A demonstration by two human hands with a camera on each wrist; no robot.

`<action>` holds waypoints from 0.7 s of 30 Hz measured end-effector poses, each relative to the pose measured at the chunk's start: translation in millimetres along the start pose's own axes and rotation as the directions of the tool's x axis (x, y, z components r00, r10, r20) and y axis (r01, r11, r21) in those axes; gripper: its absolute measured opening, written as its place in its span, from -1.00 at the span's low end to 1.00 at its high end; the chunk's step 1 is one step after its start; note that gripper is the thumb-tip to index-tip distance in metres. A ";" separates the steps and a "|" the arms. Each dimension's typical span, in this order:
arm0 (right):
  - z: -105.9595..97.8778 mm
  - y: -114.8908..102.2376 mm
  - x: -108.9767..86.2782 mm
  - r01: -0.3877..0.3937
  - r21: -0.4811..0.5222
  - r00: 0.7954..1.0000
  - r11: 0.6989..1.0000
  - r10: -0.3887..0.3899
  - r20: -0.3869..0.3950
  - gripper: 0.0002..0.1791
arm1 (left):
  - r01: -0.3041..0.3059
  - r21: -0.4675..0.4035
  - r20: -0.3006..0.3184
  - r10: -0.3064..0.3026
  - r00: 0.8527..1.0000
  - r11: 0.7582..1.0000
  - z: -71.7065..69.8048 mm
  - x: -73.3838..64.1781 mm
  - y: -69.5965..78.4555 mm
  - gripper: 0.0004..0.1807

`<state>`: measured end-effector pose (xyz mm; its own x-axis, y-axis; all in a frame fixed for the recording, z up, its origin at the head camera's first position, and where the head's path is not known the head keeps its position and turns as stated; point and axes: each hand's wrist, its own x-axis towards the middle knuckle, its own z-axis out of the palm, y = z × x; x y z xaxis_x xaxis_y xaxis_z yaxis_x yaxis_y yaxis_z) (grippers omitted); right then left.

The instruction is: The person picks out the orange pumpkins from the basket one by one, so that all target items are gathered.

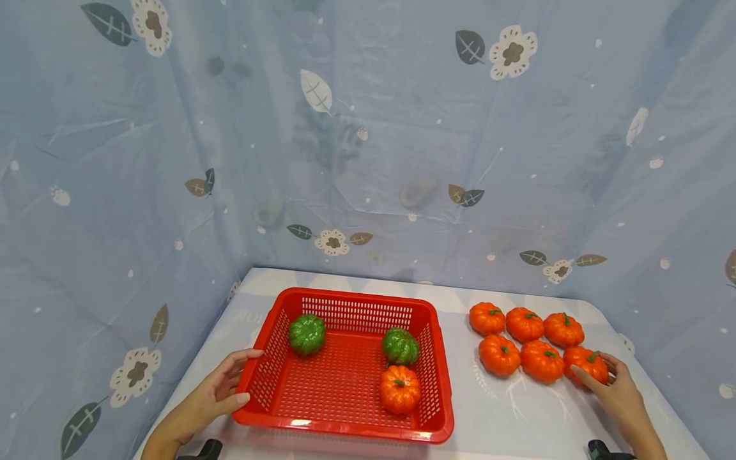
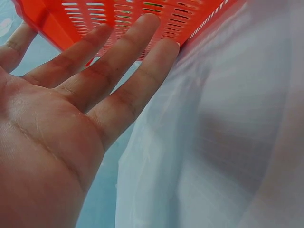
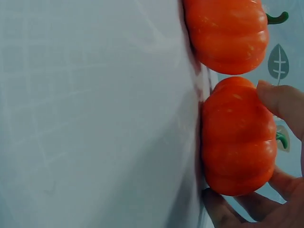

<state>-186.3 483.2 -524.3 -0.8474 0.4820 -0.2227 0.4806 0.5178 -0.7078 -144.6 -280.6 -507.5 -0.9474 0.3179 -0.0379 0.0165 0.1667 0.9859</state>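
Observation:
In the head view my left hand (image 1: 215, 393) is at the left side of the red plastic basket (image 1: 339, 429). The left wrist view shows its fingers nearly straight against the basket's slotted wall (image 2: 137, 14). At the far right my right hand (image 1: 618, 396) grips the nearest right orange toy pumpkin (image 1: 583, 364), thumb on one side and fingers round the other. That pumpkin (image 3: 240, 142) rests on the table in the right wrist view. Inside the basket lie a green pumpkin (image 1: 307, 334) at the left, another green pumpkin (image 1: 400, 346) at the right and an orange pumpkin (image 1: 400, 390).
Several more orange pumpkins stand in two rows right of the basket, among them a back-row pumpkin (image 1: 487, 318) and a front-row pumpkin (image 1: 542, 361). The white table (image 1: 471, 421) meets a blue patterned cloth (image 1: 368, 160) behind and at both sides.

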 end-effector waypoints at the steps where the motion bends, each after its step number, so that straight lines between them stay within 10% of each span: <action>1: -1.4 -1.5 -1.2 -0.004 -0.002 1.000 1.000 0.004 0.005 0.35 | 0.000 0.001 0.000 0.000 1.000 1.000 0.2 0.5 0.5 -0.29; 9: -13.6 -25.6 -18.6 0.144 -0.073 0.982 0.987 -0.152 -0.111 0.03 | -0.006 0.004 0.007 0.006 1.000 1.000 1.2 2.2 2.4 -0.28; 21: -8.9 -92.9 -55.7 0.445 -0.106 0.858 0.889 -0.458 -0.233 -0.29 | -0.005 -0.014 0.015 0.006 1.000 1.000 -0.9 -0.7 -0.1 -0.29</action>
<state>-181.8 414.5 -440.2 -0.8946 0.3412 0.2886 0.0741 0.7501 -0.6572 -144.2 -281.7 -507.4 -0.9425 0.3324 -0.0347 0.0172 0.1521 0.9882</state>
